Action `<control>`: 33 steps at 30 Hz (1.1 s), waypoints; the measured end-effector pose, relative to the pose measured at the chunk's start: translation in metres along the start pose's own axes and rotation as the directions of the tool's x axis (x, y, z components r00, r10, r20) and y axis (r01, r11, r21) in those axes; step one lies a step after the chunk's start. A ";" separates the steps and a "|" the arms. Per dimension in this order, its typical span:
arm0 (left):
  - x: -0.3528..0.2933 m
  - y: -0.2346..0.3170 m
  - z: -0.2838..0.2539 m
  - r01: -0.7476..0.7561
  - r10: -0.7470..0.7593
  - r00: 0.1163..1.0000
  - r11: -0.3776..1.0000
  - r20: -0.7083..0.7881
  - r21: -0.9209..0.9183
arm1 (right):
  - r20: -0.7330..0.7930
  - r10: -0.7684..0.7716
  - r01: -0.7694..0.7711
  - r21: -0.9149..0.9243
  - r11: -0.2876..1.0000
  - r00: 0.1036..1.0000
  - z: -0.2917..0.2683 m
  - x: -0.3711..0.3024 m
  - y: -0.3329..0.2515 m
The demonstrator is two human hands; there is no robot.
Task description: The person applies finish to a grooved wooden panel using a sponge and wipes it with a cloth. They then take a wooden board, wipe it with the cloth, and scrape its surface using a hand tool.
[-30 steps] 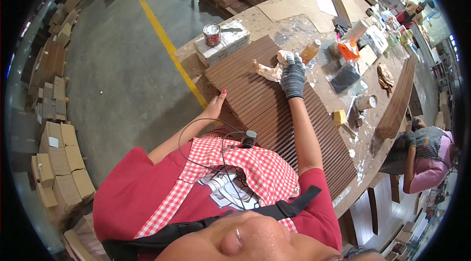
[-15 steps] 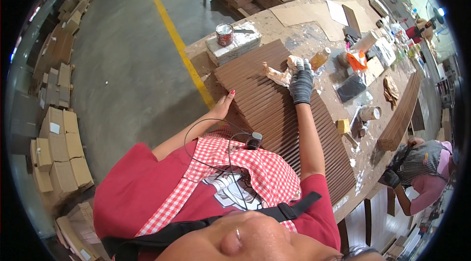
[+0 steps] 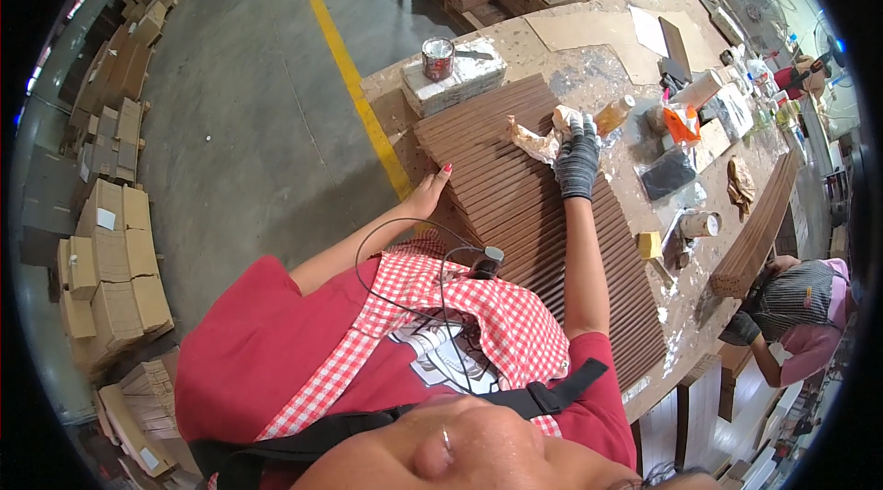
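Observation:
A brown panel with ridged slats [image 3: 515,182] lies tilted across the workbench in front of me. Its left edge is held by my bare left hand [image 3: 429,195], thumb on the edge and the other fingers mostly hidden. My right hand [image 3: 578,159], in a grey striped glove, presses a crumpled, stained beige cloth [image 3: 535,142] against the upper right part of the panel. The gloved fingers lie closed over the cloth. Just beyond them lies an amber bottle [image 3: 614,115].
An open tin [image 3: 438,59] stands on a white-smeared block [image 3: 453,78] at the bench's far left. To the right are a yellow sponge [image 3: 649,244], a cup [image 3: 700,224], a dark pad [image 3: 668,174] and long brown boards [image 3: 759,232]. A co-worker [image 3: 796,311] stands at the right.
The whole view has shifted slightly, so the bench appears a little farther right. Both hands keep nearly the same places on the panel, and the cloth stays under the right hand.

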State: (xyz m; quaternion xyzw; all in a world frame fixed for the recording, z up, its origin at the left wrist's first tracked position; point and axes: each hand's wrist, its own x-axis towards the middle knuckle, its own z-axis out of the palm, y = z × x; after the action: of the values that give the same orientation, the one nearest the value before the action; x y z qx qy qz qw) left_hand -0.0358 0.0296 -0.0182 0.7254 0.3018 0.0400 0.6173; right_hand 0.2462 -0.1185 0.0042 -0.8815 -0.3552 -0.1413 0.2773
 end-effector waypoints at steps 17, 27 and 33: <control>0.002 -0.009 0.004 -0.021 0.018 0.993 1.000 -0.116 -0.023 | -0.061 -0.013 0.017 0.058 0.998 0.998 0.006 -0.001 0.002; 0.006 -0.013 -0.006 0.089 -0.090 0.996 0.995 0.015 0.032 | 0.099 -0.047 0.042 0.043 0.998 0.994 -0.007 -0.017 -0.023; 0.015 -0.070 -0.019 -0.352 0.342 0.936 0.906 0.084 0.236 | 0.357 -0.224 0.218 0.059 0.974 0.907 -0.039 -0.073 -0.101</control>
State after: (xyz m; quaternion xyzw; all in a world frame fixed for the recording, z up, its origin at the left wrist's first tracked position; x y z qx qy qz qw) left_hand -0.0593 0.0576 -0.0831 0.8392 0.1581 0.0963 0.5113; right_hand 0.1214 -0.1211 0.0428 -0.8441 -0.4987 -0.0041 0.1971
